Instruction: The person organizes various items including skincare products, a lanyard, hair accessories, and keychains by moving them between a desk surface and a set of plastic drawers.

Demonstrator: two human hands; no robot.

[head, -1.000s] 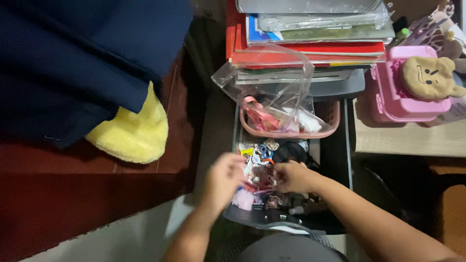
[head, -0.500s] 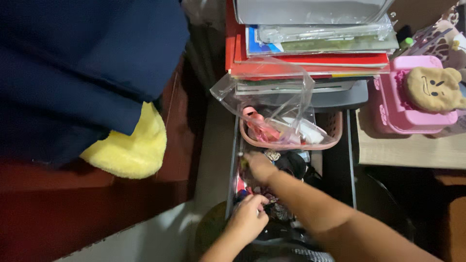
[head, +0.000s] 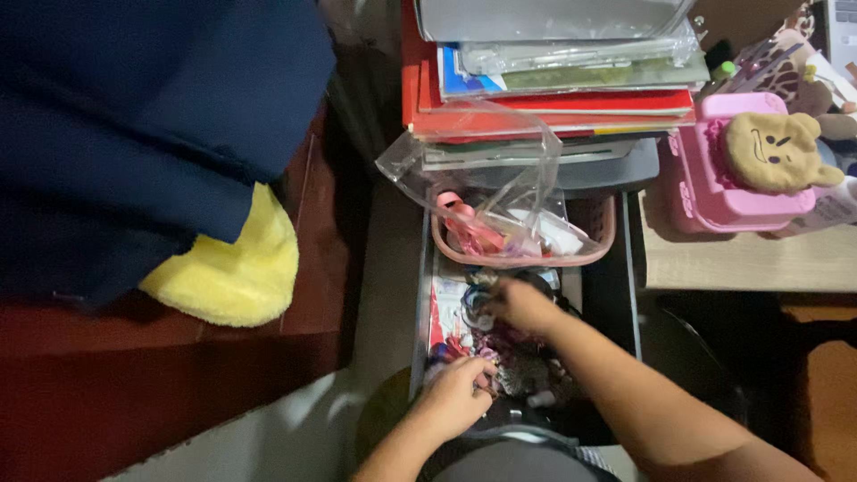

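Drawer (head: 629, 295) clutter under both hands; pink basket (head: 522, 259) behind

Big navy blue cloth (head: 152, 125) takes up the whole upper left, with a fluffy yellow towel (head: 228, 268) poking out from under its edge, both lying on a dark red surface (head: 134, 393). Up top there's a stack of red and grey folders (head: 544, 80), some in clear plastic sleeves. Off to the right a pink plastic box (head: 714, 187) sits on a wooden tabletop (head: 741, 263), and a tan plush bear face (head: 772, 152) rests on the box lid.
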